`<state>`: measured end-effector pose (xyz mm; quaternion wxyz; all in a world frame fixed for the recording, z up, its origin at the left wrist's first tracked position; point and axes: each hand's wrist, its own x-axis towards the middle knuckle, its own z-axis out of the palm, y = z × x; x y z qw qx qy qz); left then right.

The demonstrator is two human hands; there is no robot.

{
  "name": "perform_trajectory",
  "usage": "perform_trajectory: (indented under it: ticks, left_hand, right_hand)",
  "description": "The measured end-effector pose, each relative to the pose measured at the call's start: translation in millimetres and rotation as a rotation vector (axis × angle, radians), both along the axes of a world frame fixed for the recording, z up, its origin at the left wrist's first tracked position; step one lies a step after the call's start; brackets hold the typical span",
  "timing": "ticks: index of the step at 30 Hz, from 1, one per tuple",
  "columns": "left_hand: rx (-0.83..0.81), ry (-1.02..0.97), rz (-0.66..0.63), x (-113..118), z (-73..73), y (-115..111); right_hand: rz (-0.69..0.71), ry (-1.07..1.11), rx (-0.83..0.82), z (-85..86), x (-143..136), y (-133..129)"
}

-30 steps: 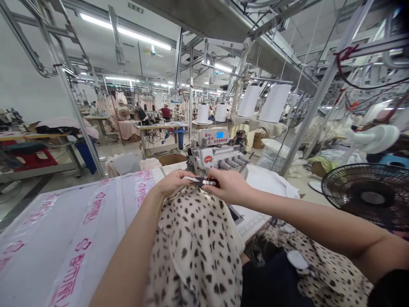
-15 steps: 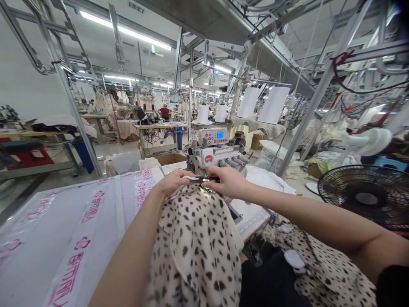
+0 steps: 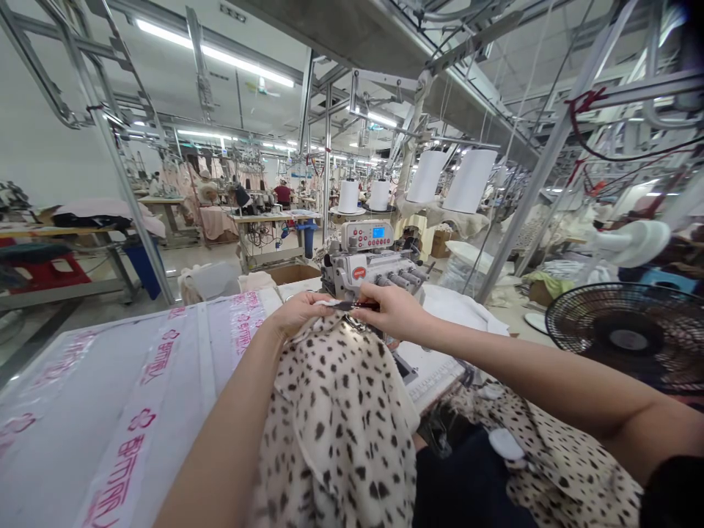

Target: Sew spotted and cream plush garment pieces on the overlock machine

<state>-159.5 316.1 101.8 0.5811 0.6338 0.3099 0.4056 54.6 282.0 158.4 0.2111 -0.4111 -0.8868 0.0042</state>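
In front of the sewing machine (image 3: 366,268), my left hand (image 3: 300,314) pinches the white upper edge of a cream fleece cloth with dark spots (image 3: 341,389). This cloth hangs from there over the table edge towards my lap. My right hand (image 3: 393,314) has thumb and fingers closed on a narrow dark piece (image 3: 346,306). It spans the gap to my left fingertips and lies against the cloth edge. Whether it is a tool or a strip I cannot tell. The machine's needle area is hidden behind my hands.
A white table with pink-printed tape (image 3: 148,389) extends left. More spotted cloth (image 3: 572,447) lies by my right forearm. On the right stands a black fan (image 3: 627,337). White thread cones (image 3: 470,180) sit above the machine; metal posts (image 3: 544,150) rise nearby.
Both hands keep their grips in nearly the same place. The narrow dark piece has turned slightly between them. The view has shifted a little.
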Motion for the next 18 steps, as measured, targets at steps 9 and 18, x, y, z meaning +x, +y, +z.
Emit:
perform_trajectory:
  ticks: [9, 18]
  left_hand:
    - [-0.025, -0.052, 0.021, 5.1, 3.5, -4.5]
    - [-0.062, -0.085, 0.013, 6.6, 4.8, -5.6]
  right_hand:
    - [-0.025, -0.040, 0.053, -1.6, -10.6, -6.4]
    - [-0.031, -0.046, 0.054, 3.3, -10.7, -4.1]
